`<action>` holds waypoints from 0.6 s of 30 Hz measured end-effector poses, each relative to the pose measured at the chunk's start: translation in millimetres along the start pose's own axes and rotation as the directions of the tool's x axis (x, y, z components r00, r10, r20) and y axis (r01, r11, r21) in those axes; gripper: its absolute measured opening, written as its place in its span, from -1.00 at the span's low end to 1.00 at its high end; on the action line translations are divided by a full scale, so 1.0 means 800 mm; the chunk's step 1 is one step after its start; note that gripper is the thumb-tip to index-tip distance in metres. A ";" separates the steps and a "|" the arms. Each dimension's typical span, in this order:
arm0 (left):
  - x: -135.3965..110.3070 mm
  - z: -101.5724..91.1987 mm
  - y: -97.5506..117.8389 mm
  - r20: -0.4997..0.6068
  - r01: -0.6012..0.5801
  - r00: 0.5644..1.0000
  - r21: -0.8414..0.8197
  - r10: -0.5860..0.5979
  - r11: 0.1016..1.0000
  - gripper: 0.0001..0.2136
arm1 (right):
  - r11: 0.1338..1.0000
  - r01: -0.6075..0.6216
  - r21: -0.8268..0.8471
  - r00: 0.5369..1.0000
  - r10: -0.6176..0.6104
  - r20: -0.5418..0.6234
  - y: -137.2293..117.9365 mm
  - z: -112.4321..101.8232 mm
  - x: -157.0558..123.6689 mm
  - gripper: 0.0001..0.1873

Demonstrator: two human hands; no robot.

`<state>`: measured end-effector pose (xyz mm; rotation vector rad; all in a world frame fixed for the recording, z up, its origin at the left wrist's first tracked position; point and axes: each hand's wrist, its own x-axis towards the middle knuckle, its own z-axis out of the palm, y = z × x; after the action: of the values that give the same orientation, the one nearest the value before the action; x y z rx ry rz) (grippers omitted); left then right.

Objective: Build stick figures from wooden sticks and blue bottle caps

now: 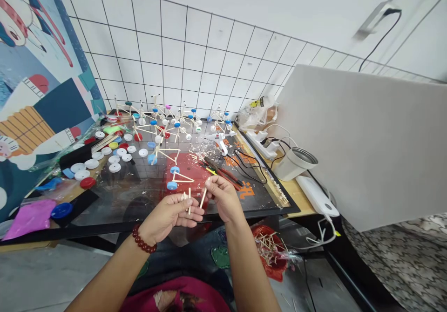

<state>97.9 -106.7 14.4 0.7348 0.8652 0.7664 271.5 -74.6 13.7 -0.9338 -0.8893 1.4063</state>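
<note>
My left hand (179, 211) is palm up at the table's front edge, its thumb closed over short pale wooden sticks (189, 201). Close beside it, my right hand (221, 195) pinches a single wooden stick (203, 197) between thumb and fingers, the lower end near my left fingertips. Just beyond the hands lies a small stick frame with blue bottle caps (172, 185) as wheels. Another stick frame (167, 153) stands behind it. Pliers (226, 174) rest right of these, and a white glue gun (220, 142) sits farther back amid wood scraps.
Several finished stick-and-cap models (178, 121) line the back by the wire grid (188, 46). Loose white bottle caps (114, 167) spread over the left side. At right are a power strip (263, 144), cables and a white cup (296, 163). A red bag of sticks (270, 251) lies below.
</note>
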 end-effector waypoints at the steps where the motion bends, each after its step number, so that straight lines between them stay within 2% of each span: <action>1: 0.002 0.000 0.000 -0.016 -0.008 1.000 -0.007 0.007 1.000 -0.64 | 0.999 -0.011 -0.044 1.000 0.013 0.027 0.002 0.001 -0.001 -0.62; 6: 0.006 0.002 -0.001 -0.006 -0.006 1.000 0.033 0.006 0.999 -0.59 | 0.993 -0.045 -0.114 0.997 0.053 0.063 0.017 0.013 -0.006 -0.63; 15: 0.007 0.001 -0.001 -0.016 -0.044 0.999 0.068 0.045 0.997 -0.63 | 0.989 -0.148 0.026 0.989 0.148 -0.005 0.031 0.019 -0.004 -0.63; 18: 0.007 0.001 0.000 -0.021 -0.027 0.999 0.074 0.029 0.997 -0.62 | 0.990 -0.136 0.038 0.991 0.136 0.005 0.032 0.022 -0.004 -0.63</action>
<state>101.1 -102.7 12.8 0.8066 0.9091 0.7717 245.1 -78.7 -2.7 -0.9793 -0.8103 1.5351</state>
